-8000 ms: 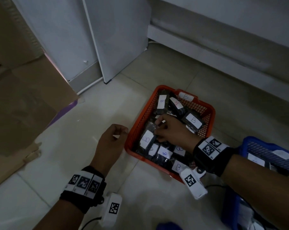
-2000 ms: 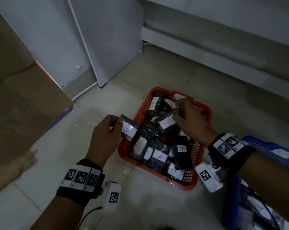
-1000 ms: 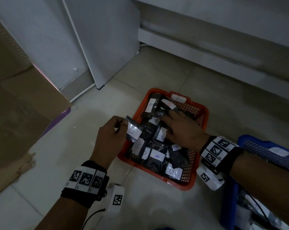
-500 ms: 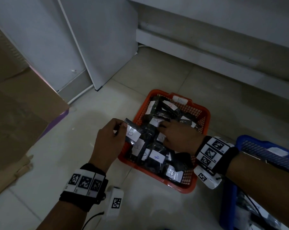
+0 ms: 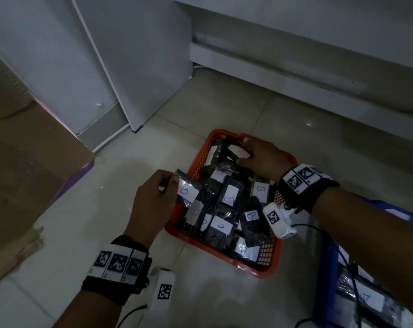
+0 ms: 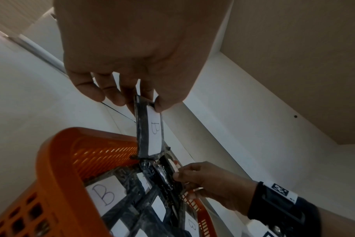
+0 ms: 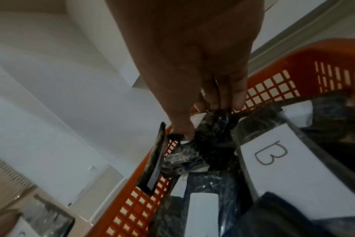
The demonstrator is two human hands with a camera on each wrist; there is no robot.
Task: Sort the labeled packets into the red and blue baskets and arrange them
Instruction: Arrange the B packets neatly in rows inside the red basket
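Two hands are busy at the red basket, which sits on the floor in the middle of the head view and is full of dark packets with white "B" labels. Sorting looks nearly done here, so the step in hand seems to be tidying the packets into neat order. The left hand is at about 9 o'clock from the basket, just over its near-left rim. Its grip is closed on one B packet: the thumb and fingers pinch the packet's top end, and the left wrist view shows it hanging down with its lower end touching the pile. The right hand is at about 12 o'clock, at the far end of the basket. Its grip is closed too, with fingertips and thumb pinching a crinkly dark packet near the far wall. The blue basket is at about 4 o'clock, well to the right, partly hidden by the right arm; the packets inside it are hard to read. Next, I think the right hand needs to shift its packet to open a gap, and the left hand should then lay its B packet flat into that gap, label up. Packets are slippery and stacked loosely, so a gentle push is best.
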